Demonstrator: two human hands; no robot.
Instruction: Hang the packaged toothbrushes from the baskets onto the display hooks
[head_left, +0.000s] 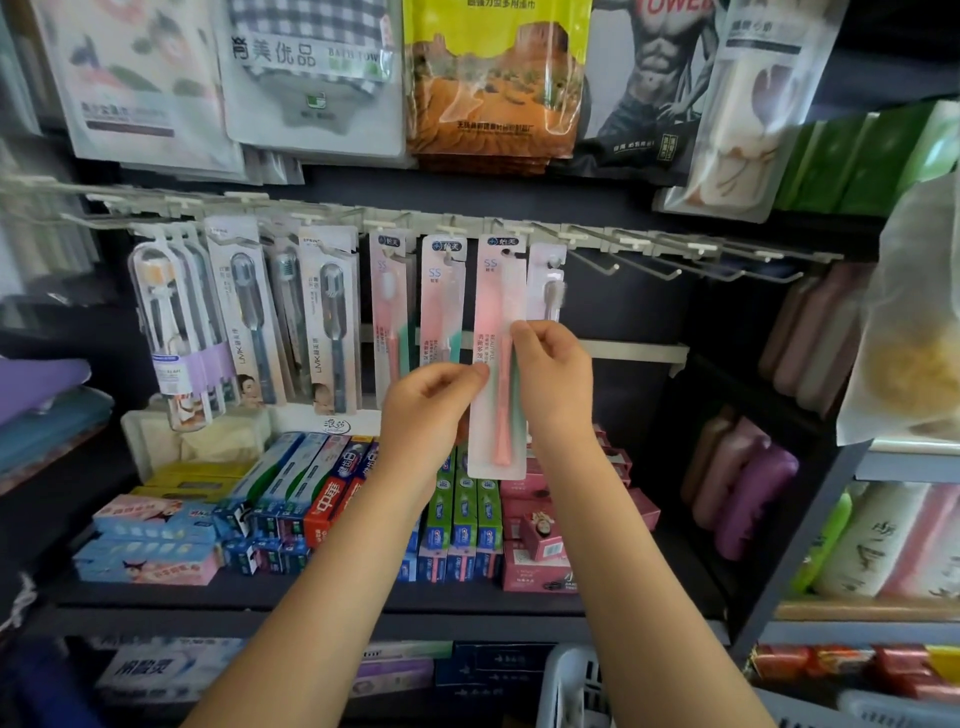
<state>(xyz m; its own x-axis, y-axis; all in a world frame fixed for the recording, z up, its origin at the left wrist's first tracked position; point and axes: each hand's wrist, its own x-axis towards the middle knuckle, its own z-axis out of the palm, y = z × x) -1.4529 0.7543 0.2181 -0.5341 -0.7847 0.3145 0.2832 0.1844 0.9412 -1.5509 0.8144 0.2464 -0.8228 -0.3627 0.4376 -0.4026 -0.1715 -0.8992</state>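
Both grips (423, 410) (553, 374) pinching toothbrush pack (496, 358)

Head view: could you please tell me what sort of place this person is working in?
Most likely a shop's toiletries aisle. Packaged toothbrushes hang in rows on display hooks, boxed toothpaste is stacked on the shelf below, and both hands hold another pack up to the hooks.

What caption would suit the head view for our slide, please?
Both hands, left and right, hold a pink toothbrush pack up at a display hook.
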